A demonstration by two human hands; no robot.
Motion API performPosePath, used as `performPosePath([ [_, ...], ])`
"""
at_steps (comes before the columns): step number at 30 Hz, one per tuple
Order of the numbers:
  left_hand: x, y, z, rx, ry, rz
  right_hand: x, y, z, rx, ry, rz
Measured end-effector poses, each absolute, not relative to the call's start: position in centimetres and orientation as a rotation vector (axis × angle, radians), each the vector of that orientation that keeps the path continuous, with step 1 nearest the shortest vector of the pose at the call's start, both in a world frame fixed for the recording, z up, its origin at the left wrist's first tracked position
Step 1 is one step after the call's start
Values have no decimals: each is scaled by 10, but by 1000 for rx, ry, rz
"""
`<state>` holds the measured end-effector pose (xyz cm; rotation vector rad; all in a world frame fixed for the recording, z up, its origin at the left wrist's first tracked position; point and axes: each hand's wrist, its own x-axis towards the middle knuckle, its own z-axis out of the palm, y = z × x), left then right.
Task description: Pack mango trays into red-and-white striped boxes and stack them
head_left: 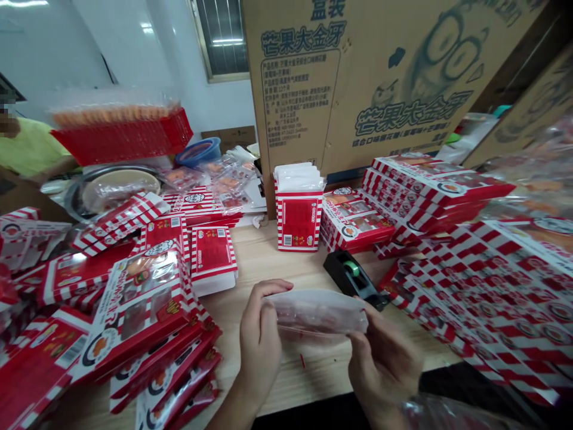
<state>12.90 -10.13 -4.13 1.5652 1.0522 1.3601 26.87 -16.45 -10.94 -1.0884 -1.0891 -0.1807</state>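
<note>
My left hand (262, 337) and my right hand (385, 367) pinch opposite ends of a clear plastic bag (317, 313) with something reddish inside, held just above the light wooden table (273, 263). Its contents are blurred by the film. Beyond the bag stands a black tape dispenser (353, 279) with a green tape roll, close to my right hand. Red-and-white striped cartons (134, 304) lie heaped to the left of my left hand, and more (492, 298) are spread to the right. An upright striped box (299, 221) holds white packets.
Large printed cardboard cartons (304, 89) stand at the back. A person in a yellow-green shirt (31, 146) is at far left, behind a red tray (120, 140), a metal basin (111, 194) and a blue bowl (199, 152). Loose plastic packets lie beside them.
</note>
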Motion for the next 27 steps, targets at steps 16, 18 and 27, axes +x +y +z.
performPosePath([
  [16,93,-62,-46,1230,434,737,287,-168,-65,-1065,-1253,628],
  [18,94,-64,-43,1282,388,789,285,-166,-58,-1037,-1234,643],
  [27,88,-72,-47,1560,466,905,274,-161,-39,-1255,-1234,642],
])
